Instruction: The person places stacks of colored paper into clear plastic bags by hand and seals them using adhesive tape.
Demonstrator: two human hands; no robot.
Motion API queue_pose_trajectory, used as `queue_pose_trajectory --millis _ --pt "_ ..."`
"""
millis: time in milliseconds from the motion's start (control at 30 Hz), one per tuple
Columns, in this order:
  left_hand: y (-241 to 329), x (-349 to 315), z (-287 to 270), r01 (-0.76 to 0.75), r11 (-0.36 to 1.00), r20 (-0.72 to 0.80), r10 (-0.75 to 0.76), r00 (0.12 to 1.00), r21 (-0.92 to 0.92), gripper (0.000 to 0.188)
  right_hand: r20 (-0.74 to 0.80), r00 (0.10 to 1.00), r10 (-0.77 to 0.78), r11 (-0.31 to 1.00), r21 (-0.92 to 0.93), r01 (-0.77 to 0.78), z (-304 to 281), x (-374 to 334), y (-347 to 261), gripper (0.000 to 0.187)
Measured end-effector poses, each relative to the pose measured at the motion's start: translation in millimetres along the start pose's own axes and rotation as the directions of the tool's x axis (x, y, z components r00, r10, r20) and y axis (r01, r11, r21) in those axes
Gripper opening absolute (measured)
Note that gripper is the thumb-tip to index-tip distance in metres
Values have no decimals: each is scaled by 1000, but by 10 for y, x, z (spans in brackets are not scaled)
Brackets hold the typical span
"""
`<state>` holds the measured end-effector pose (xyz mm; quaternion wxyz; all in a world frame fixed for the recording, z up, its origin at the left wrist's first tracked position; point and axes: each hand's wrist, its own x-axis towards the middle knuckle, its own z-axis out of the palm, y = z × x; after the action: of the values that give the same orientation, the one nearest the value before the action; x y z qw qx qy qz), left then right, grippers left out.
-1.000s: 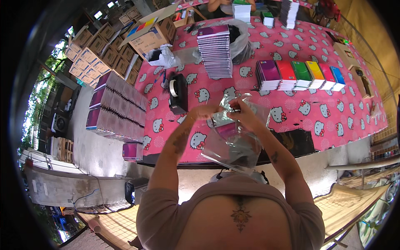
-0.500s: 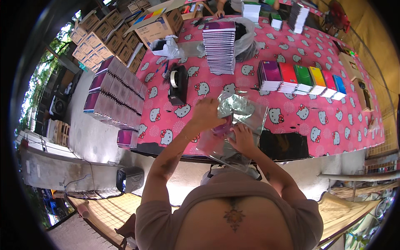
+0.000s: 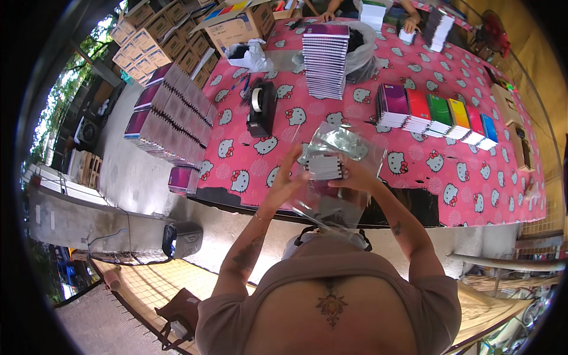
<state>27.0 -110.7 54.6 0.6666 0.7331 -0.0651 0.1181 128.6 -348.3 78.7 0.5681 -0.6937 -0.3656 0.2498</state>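
Observation:
A small stack of spiral notebooks (image 3: 324,167) stands between my hands, its white page edges facing up. My right hand (image 3: 357,176) grips its right end, fingers behind and thumb in front. My left hand (image 3: 285,182) is at the left end with fingers spread; its thumb comes close to the pages, and whether it touches I cannot tell. Under and around the stack lies a clear plastic bag (image 3: 346,139), shiny and wrinkled, reaching down to the table's front edge. A purple cover shows faintly below the stack through the plastic.
A black tape dispenser (image 3: 262,112) is beyond my left hand. Tall notebook piles (image 3: 177,115) stand at the left, another pile (image 3: 325,62) at the back. Coloured notebooks (image 3: 438,115) form a row at right. Cardboard boxes (image 3: 236,29) rise behind. Across the table, another person's hand (image 3: 411,23) touches notebooks.
The notebooks have come up between my hands, page edges now showing. My left hand has drawn back from the plastic and its fingers have spread. My right hand has moved onto the stack's right end.

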Motion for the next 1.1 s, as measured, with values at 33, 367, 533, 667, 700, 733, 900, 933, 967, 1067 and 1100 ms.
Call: queue_pose_trajectory --millis 33,367,533,667,700,733,900,933,967,1067,1100 --pt "118 85 72 -28 991 6 27 1000 132 59 5 998 -62 998 20 62 14 19 5 58" --pt "-276 782 -1278 188 906 -541 52 839 379 25 -329 831 -448 783 -592 188 166 123 -720 26" --pt "-705 1191 -2120 590 806 -247 -583 774 -54 32 -121 962 -245 519 -854 25 552 123 -886 39" --pt "-1035 1139 -1864 276 961 -434 -254 864 -13 20 -146 958 -248 510 -860 1 644 149 -804 42" --pt "-1141 966 -1847 331 928 -425 -373 825 -172 18 -157 946 -284 518 -855 13 648 157 -801 41" --pt "-1138 870 -1866 375 869 -401 -484 778 -322 17 -165 953 -254 530 -848 -6 663 182 -800 42" --pt "-830 900 -1811 479 360 -505 -26 863 801 17 -206 966 -155 564 -821 -85 739 233 -847 44" --pt "-653 966 -1809 456 35 -455 -32 890 889 18 -213 963 -167 559 -825 -85 727 217 -860 44" --pt "-481 950 -1737 346 332 -344 -67 937 877 17 -225 957 -183 558 -825 -87 717 210 -867 44" --pt "-12 701 -1287 -18 920 84 -16 996 392 18 -235 951 -202 546 -833 -90 704 219 -868 43" --pt "98 647 -1089 -89 981 245 45 968 171 20 -225 953 -205 538 -839 -83 707 238 -872 43"
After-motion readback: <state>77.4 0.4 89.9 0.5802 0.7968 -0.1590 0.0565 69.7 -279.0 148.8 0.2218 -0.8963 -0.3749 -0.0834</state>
